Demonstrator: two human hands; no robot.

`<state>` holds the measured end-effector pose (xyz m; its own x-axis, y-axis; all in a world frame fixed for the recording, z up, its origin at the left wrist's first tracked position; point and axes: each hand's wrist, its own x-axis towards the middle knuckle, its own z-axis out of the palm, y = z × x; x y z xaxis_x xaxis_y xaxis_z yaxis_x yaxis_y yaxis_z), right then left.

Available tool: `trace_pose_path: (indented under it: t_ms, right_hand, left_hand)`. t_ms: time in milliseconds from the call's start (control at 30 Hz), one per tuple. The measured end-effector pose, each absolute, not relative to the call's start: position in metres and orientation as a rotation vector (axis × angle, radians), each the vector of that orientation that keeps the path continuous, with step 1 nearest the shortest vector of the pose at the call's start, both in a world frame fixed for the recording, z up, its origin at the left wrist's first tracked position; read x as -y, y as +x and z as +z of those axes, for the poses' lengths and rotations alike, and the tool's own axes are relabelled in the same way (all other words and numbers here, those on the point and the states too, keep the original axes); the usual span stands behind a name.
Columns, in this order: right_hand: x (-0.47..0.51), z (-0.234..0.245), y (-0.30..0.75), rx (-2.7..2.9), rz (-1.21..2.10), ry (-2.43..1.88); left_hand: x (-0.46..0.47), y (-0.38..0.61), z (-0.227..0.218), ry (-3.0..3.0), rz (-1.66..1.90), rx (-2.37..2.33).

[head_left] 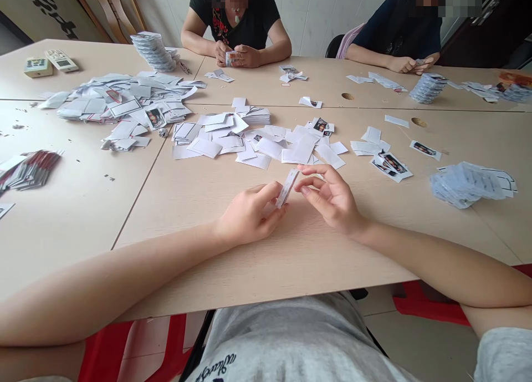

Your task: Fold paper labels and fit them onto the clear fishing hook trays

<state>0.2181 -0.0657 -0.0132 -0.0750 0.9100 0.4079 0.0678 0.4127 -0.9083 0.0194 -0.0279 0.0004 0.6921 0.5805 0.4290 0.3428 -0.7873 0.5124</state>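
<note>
My left hand (248, 213) pinches a small white card (286, 189) between thumb and fingers, tilted up above the table's near edge. My right hand (336, 202) is just to the right of the card, its fingers parted and slightly curled; whether a fingertip touches the card's upper end I cannot tell. Straight ahead lies a loose heap of white cards and paper slips (303, 143), a few showing printed pictures. To the right are a few photo cards (393, 166) and a stack of cards in clear plastic sleeves (467, 183).
A larger heap of cards (95, 102) spreads at the left, with a tall stack (153, 52) behind it. A reddish-edged bundle (35, 168) lies far left. Two people (236, 27) sit across the table, handling cards. Two calculator-like devices (61, 60) lie back left.
</note>
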Motion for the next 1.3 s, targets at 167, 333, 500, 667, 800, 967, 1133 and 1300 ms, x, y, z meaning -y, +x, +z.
trace_pose_path:
  t_ms: [167,333,500,667,800,967,1133,1300]
  right_hand:
    - [0.0661,-0.0129,0.2178,1.491,0.881,-0.943]
    - [0.0661,-0.0114,0.2184,1.486,0.898,-0.920]
    - [0.0686,-0.0102,0.2187,1.526,0.855,-0.944]
    - [0.0675,-0.0122,0.2189,1.517,0.849,-0.954]
    - [0.0636,-0.0123,0.2198,1.403,0.881,-0.955]
    - [0.0623,-0.0126,0.2183,1.421,0.844,-0.971]
    - [0.0625,-0.0136,0.2176,1.518,0.716,-0.968]
    - [0.0619,-0.0147,0.2186,1.581,0.630,-0.934]
  left_hand:
    - [0.0282,0.0200,0.0011,2.499,0.813,-0.727]
    - [0.0273,0.0197,-0.0001,2.499,0.807,-0.723]
    - [0.0261,0.0185,-0.0011,2.514,0.805,-0.740]
    - [0.0266,0.0181,-0.0004,2.519,0.794,-0.724]
    - [0.0276,0.0187,0.0000,2.573,0.765,-0.709]
    - [0.0278,0.0192,-0.0001,2.600,0.709,-0.599]
    - [0.0273,0.0202,-0.0011,2.623,0.701,-0.568]
    - [0.0275,0.0203,-0.0014,2.670,0.742,-0.522]
